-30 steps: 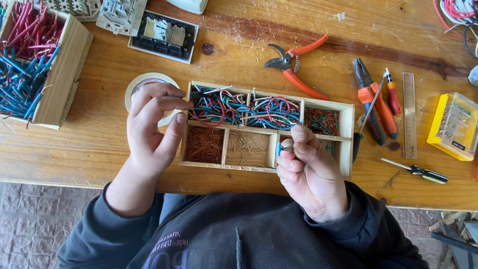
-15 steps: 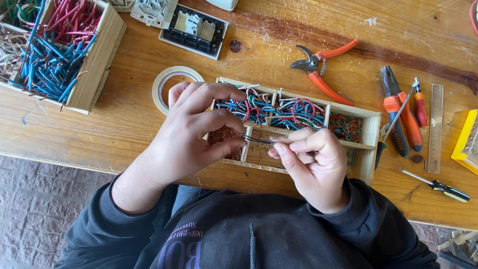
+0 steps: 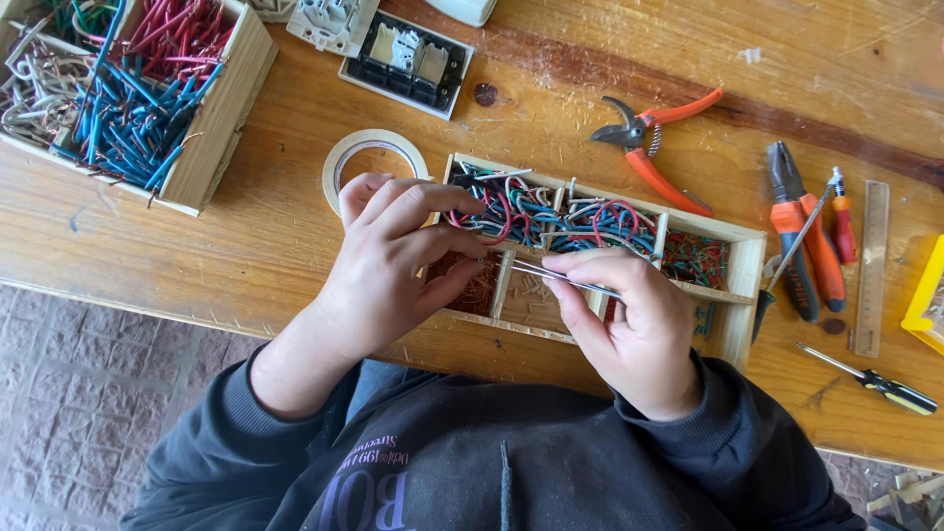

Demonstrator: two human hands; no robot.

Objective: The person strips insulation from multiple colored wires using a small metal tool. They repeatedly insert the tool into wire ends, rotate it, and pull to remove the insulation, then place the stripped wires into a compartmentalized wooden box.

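Wooden table [image 3: 246, 265] | yellow box [image 3: 926, 295] at right edge | right hand [image 3: 629, 329] grip pinches thin wire [image 3: 565, 279] over compartment tray [image 3: 742, 285] | left hand [image 3: 393, 261] grip pinches its other end

The wooden worktop [image 3: 246, 256] carries a divided wire tray [image 3: 733, 295], a wire box [image 3: 211, 128], tape roll [image 3: 339, 157], orange cutters [image 3: 659, 147], pliers [image 3: 801, 246], ruler [image 3: 871, 265] and a screwdriver [image 3: 870, 379].

Shiny metal tweezers [image 3: 565, 278] between the fingers [image 3: 580, 264] — beneath them a raw, matt wooden tray [image 3: 739, 295] of glossy plastic-coated wire bits [image 3: 590, 221] — rough-grained wooden table [image 3: 246, 256].
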